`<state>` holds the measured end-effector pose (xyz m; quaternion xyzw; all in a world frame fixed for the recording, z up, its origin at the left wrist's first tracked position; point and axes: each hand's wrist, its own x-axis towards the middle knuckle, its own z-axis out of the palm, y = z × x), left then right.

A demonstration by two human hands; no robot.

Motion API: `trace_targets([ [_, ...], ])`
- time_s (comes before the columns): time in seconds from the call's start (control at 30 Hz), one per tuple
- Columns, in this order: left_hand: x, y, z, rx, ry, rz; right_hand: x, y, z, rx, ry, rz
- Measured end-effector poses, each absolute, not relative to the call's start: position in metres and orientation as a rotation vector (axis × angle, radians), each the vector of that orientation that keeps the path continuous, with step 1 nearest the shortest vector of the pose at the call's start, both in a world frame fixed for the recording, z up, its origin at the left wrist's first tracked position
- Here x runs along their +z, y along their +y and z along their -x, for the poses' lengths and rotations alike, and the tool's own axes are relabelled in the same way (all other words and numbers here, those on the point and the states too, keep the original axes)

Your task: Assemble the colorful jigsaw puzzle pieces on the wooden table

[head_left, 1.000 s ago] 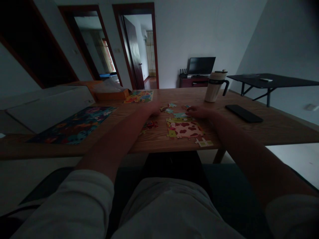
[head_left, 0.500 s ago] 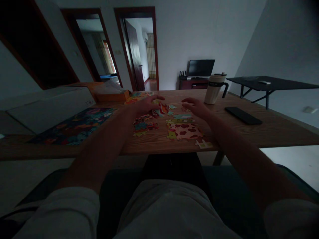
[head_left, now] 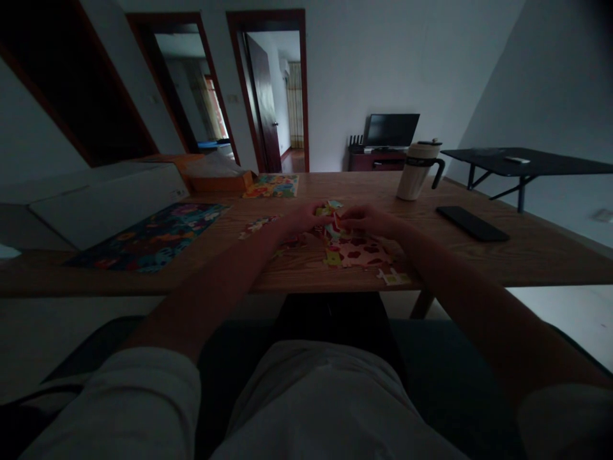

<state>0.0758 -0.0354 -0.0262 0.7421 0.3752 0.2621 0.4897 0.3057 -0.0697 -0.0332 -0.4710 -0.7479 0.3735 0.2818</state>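
While the left hand (head_left: 311,219) and the right hand (head_left: 370,220) are held close together above the wooden table (head_left: 297,280) in the head view, their fingers are seen bent inward rather than spread. Between their fingertips a small red-edged puzzle piece (head_left: 337,221) is held up at a tilt; whether it is pinched by one hand or by both cannot be told.

Just below the hands, on the side nearer the body, a pink puzzle section (head_left: 361,252) marked with dark red patches is laid flat, with a green patch at its left edge. Below the right hand, near the table's edge, a loose pale piece (head_left: 394,277) is placed. Just beyond the left fingertips a light-blue piece (head_left: 334,204) is left lying. To the left of the left hand, more puzzle pieces (head_left: 257,226) are scattered.

Some of these are covered by the left forearm, and the upper part of the pink section is hidden by the right hand. By dim light and blur, the print on the tilted piece and the exact finger contacts are made hard to read.
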Motion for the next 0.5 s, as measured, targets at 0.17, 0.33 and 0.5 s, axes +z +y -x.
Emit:
trace_targets([
  [0.17,-0.019,-0.031,-0.069,0.674,0.901,-1.642,-0.033,-0.066,-0.310,1.017,-1.918,1.235],
  [0.33,-0.017,-0.020,-0.063,0.756,0.906,-1.458,-0.036,-0.060,-0.319,0.950,-1.864,1.239],
  [0.5,-0.010,-0.012,-0.049,0.868,1.006,-1.480,-0.041,-0.051,-0.327,0.892,-1.819,1.296],
])
